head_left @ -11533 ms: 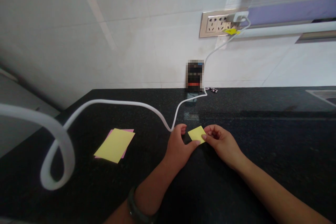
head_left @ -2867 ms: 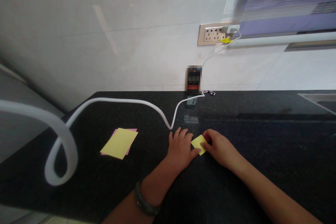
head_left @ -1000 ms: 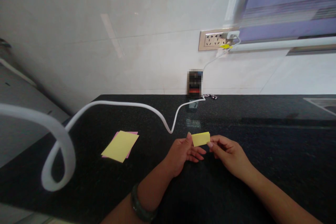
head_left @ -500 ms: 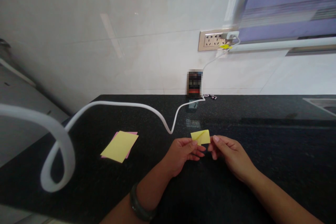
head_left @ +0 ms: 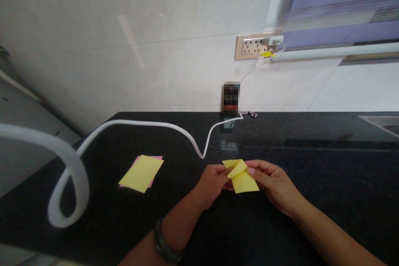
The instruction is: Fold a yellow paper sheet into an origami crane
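**Yellow note [head_left: 245,184] lay creased between two pinching hands**

The left hand [head_left: 213,185], on the note's nine o'clock side, was narrowed in a pinch and held the paper near a raised flap. The right hand [head_left: 276,181], at three o'clock, gripped the opposite edge, its thumb in front. The note was partly folded: the flap slanted across its middle, one panel dropped toward five o'clock, and a smaller corner pointed to ten. It was in front of the dark desk [head_left: 311,199]; whether it touched the surface could not be told.

Well apart, at nine o'clock from the note, a yellow sheet [head_left: 141,174] lay flat over a pink sheet [head_left: 136,159], whose edges peeped out. A bracelet [head_left: 165,245] circled the left wrist, between seven and eight o'clock. A white cable [head_left: 149,123] crossed the desk, bending sharply at ten o'clock and looping far off at nine. Near twelve, a blurred dark object [head_left: 230,97] stood by the wall [head_left: 187,66]; higher up was a socket plate [head_left: 239,48] with a white plug [head_left: 276,40].
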### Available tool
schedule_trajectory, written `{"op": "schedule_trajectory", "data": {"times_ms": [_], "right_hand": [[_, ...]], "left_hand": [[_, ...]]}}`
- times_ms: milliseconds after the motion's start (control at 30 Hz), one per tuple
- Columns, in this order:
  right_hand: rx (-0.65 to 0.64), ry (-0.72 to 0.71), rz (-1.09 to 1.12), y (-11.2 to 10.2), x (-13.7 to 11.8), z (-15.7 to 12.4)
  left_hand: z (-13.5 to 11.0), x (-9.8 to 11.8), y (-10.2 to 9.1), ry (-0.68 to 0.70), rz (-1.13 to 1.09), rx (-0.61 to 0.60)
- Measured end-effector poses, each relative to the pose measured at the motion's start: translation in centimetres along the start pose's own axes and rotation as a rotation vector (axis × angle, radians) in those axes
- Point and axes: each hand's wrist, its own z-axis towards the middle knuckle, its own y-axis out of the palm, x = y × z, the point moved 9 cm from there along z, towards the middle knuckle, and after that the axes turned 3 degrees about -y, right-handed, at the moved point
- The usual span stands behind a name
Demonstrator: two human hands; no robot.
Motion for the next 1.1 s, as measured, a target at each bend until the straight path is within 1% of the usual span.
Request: {"op": "schedule_trajectory", "data": {"times_ms": [67, 133, 233, 333, 400, 467, 533, 600, 667, 733, 800, 900, 1000, 1100], "right_hand": [[0.004, 0.033, 0.016, -0.1, 0.2, 0.0], [0.034, 0.066, -0.016, -0.6, 0.5, 0.0], [0.057, 0.141, -0.142, -1.6, 1.2, 0.2], [-0.019, 0.208, -0.258, -1.5, 1.8, 0.3], [-0.08, 0.226, -0.301, -1.1, 1.9, 0.3], [-0.084, 0.216, -0.345, -1.1, 1.7, 0.4], [-0.062, 0.193, -0.4, -1.3, 1.3, 0.5], [-0.039, 0.174, -0.449, -1.5, 1.0, 0.6], [-0.031, 0.168, -0.47, -1.6, 0.9, 0.7], [-0.03, 0.157, -0.464, -1.5, 0.9, 0.9], [-0.016, 0.135, -0.455, -1.3, 0.8, 1.1], [0.048, 0.091, -0.46, -1.3, 0.3, 1.3], [0.062, 0.057, -0.501, -0.9, 0.0, 1.4], [0.073, 0.014, -0.632, -0.8, 0.1, 1.5]], "left_hand": [[0.0, 0.0, 0.0, -0.002, 0.003, -0.006], [0.0, 0.2, -0.1, 0.003, 0.008, 0.0], [-0.2, 1.2, -0.2, 0.1, 0.05, 0.012], [-0.5, 1.9, 0.2, 0.203, 0.157, 0.003], [-0.3, 1.7, 0.1, 0.204, 0.256, 0.033], [-0.1, 1.3, -0.5, 0.187, 0.355, 0.113], [0.0, 1.1, -1.9, 0.17, 0.465, 0.263], [-0.2, 1.4, -3.1, 0.172, 0.594, 0.403], [-0.5, 2.0, -3.6, 0.203, 0.723, 0.477], [-0.7, 2.5, -3.2, 0.246, 0.837, 0.481], [-0.8, 2.8, -2.4, 0.283, 0.936, 0.447], [-0.9, 3.1, -1.3, 0.328, 1.051, 0.396], [-1.2, 3.2, -1.0, 0.322, 1.114, 0.418], [-1.3, 3.2, -1.0, 0.307, 1.143, 0.421]]}}
